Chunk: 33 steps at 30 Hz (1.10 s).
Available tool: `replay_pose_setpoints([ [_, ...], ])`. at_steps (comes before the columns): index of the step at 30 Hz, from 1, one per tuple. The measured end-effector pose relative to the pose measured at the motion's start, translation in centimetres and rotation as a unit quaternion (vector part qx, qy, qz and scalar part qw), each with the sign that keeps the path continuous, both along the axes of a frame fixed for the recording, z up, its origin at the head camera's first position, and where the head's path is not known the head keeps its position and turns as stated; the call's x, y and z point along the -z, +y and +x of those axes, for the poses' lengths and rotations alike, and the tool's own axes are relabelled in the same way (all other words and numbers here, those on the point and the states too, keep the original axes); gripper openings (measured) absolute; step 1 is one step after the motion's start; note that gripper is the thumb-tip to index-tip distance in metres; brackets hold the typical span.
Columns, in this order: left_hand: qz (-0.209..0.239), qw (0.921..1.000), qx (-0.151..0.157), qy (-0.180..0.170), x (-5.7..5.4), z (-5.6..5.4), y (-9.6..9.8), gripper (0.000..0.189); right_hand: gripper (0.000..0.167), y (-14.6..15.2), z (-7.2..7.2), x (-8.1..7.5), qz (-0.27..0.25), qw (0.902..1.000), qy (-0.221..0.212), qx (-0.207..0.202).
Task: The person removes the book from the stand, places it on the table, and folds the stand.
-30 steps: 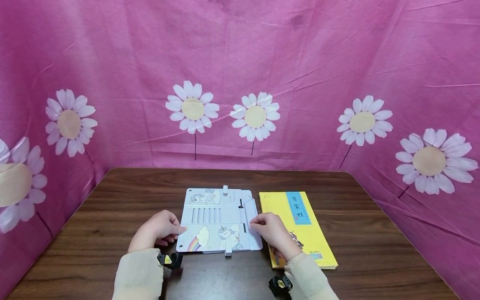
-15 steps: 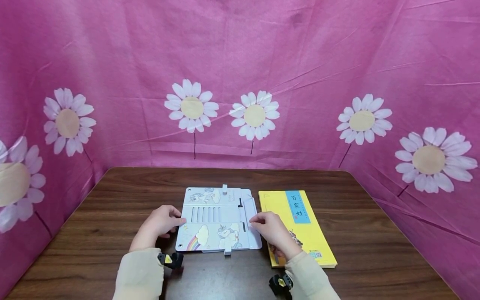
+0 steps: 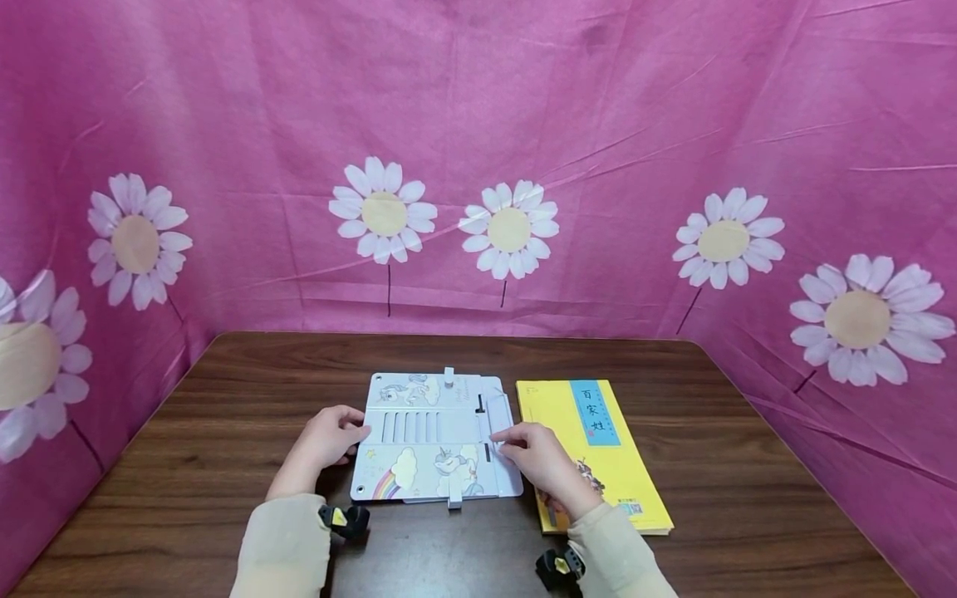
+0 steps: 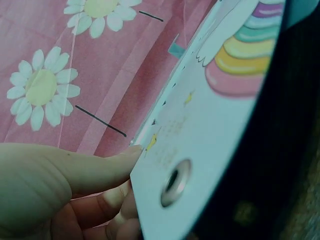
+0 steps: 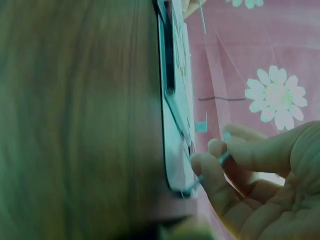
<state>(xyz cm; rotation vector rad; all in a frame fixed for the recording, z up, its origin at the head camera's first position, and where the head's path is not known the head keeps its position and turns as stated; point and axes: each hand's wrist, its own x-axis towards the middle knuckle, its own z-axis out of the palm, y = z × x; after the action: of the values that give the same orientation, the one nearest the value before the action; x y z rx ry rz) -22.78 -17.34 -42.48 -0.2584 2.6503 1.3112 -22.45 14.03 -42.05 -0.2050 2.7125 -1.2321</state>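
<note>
A white folding book stand with unicorn and rainbow prints lies flat on the table in the head view. My left hand pinches its left edge, thumb on top and fingers curled below. In the left wrist view the thumb meets the edge of the printed board, near a metal eyelet. At the stand's right side my right hand pinches a thin piece of it. The right wrist view shows a slim dark rod between thumb and fingers; where it joins the stand is unclear.
A yellow book with a blue title strip lies right of the stand, partly under my right hand. Grey clips stick out at the stand's near and far edges. Behind the brown wooden table hangs a pink flowered cloth.
My left hand has slid a little away from me along the stand's left edge. My right fingertips have shifted slightly left over the stand. The stand and book stay in place.
</note>
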Motion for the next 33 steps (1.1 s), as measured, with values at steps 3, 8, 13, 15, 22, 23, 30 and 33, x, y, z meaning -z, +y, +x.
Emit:
replay_pose_setpoints([
  [3, 0.003, 1.0000, -0.001, -0.002, 0.0, 0.1, 0.0, 0.035, 0.022, -0.1, 0.0, 0.1, -0.006, 0.9999, 0.013, 0.002],
  [8, 0.008, 1.0000, -0.001, -0.003, -0.1, 0.2, 0.0, 0.035, 0.026, -0.1, 0.0, 0.2, -0.013, 0.9997, 0.018, 0.012],
  [13, 0.009, 1.0000, 0.000, -0.002, -0.1, 0.1, 0.0, 0.035, 0.026, -0.2, 0.1, 0.2, -0.014, 0.9999, 0.008, 0.007],
  [15, 0.009, 1.0000, -0.001, -0.003, 0.0, 0.1, 0.0, 0.035, 0.027, -0.3, 0.2, 0.2, -0.014, 0.9999, 0.005, 0.005],
  [22, 0.015, 0.9999, -0.004, 0.001, 0.0, 0.2, 0.0, 0.035, 0.018, -0.8, 0.3, 0.6, 0.030, 0.9982, 0.042, -0.032],
  [23, 0.016, 0.9999, -0.004, 0.001, 0.0, 0.1, 0.0, 0.035, 0.018, -0.9, 0.4, 0.7, 0.034, 0.9979, 0.042, -0.036],
  [30, 0.017, 0.9998, -0.005, 0.001, 0.0, 0.1, 0.0, 0.035, 0.017, -1.1, 0.6, 0.6, 0.032, 0.9990, 0.020, -0.025],
  [33, 0.018, 0.9998, -0.005, 0.002, 0.0, 0.1, 0.0, 0.035, 0.019, -1.1, 0.6, 0.6, 0.034, 0.9989, 0.023, -0.021],
])
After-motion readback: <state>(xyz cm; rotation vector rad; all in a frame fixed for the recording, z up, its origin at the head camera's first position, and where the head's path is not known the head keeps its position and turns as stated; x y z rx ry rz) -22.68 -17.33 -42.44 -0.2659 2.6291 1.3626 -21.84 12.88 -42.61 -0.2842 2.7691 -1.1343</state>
